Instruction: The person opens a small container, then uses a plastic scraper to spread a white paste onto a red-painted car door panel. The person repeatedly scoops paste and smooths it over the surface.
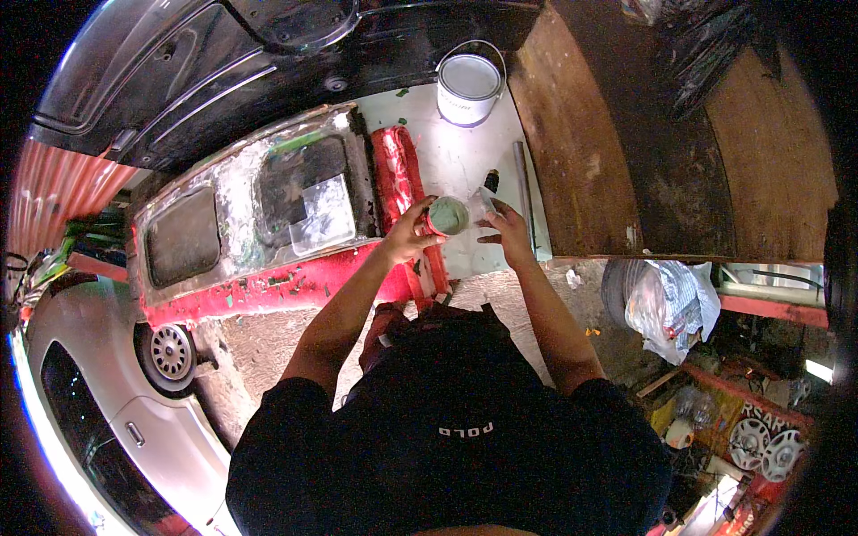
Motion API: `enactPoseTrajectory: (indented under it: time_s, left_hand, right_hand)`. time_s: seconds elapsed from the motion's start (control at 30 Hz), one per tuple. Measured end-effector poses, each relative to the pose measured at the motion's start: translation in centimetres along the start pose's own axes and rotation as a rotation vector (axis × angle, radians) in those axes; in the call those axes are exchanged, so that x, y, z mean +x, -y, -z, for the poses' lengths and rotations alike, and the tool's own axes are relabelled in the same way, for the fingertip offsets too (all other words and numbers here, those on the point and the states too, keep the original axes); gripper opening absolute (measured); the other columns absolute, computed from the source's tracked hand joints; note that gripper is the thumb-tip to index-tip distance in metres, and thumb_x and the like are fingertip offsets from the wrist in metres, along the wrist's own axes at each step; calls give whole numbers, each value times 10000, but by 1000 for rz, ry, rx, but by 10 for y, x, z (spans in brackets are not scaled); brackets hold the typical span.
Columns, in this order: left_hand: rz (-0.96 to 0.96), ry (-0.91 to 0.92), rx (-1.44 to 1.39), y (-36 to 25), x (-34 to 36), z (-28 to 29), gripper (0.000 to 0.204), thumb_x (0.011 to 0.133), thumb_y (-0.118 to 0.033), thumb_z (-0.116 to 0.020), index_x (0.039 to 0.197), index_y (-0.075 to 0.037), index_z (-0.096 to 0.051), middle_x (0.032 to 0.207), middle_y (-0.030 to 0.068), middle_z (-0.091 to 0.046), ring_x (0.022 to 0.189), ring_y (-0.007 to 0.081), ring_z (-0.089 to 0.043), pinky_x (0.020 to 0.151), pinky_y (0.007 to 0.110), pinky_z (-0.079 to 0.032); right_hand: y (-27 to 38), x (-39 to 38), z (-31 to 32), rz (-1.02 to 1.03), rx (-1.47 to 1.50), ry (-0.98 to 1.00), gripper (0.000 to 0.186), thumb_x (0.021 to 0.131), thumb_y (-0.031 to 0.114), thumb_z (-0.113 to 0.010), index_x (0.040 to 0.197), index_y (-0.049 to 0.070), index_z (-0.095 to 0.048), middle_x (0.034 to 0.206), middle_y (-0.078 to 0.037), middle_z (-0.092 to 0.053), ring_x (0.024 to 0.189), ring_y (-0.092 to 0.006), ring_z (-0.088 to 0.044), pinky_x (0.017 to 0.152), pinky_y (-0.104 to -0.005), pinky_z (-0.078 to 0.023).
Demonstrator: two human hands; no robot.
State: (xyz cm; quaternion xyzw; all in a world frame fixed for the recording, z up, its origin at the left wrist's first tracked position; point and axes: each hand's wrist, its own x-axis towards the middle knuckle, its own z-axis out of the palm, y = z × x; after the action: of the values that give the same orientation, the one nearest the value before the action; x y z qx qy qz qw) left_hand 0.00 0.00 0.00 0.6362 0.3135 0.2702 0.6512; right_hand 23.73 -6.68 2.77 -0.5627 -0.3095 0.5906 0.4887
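Note:
My left hand [413, 228] is closed round a small tub of greyish-green paste [450, 215], held over the white worktop near the centre. Just to its right, my right hand [502, 228] has its fingers curled at a small pale, translucent object [483, 204], which I cannot clearly make out. Beyond it lies a small dark object [491, 181]. A red padded roll [393, 156] lies left of the tub. A white metal pail with a handle [467, 96] stands at the back, and a grey tube [525, 192] lies along the right side.
A patchy red-edged panel [183, 250] with a clear sheet [322, 213] lies left. A black car panel [206, 71] spans the back, wooden boards [572, 134] the right. A silver car [143, 411] is lower left; a bagged tyre [652, 313] and hubcaps [765, 447] are right.

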Motion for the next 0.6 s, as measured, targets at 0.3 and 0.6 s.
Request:
enactPoseTrajectory:
  time_s: [0.3, 0.6]
  left_hand:
    - [-128, -99, -1, -6, -23, 0, 839, 713, -85, -792, 1383, 11, -295, 1360, 159, -402, 1301, 253, -369, 1078, 376, -315]
    - [-198, -188, 385, 7, -33, 10, 871, 705, -224, -785, 1385, 13, -295, 1403, 222, -336, 1330, 353, -317, 1104, 409, -265]
  right_hand:
    - [-45, -1, 24, -220, 2, -21, 594, 852, 430, -615, 1260, 12, -506, 1077, -106, -593, 910, -232, -617, 655, -384, -563]
    - [-88, 17, 39, -194, -164, 25, 573, 855, 426, -628, 1248, 21, -533, 998, -99, -605, 848, -219, -604, 633, -367, -552]
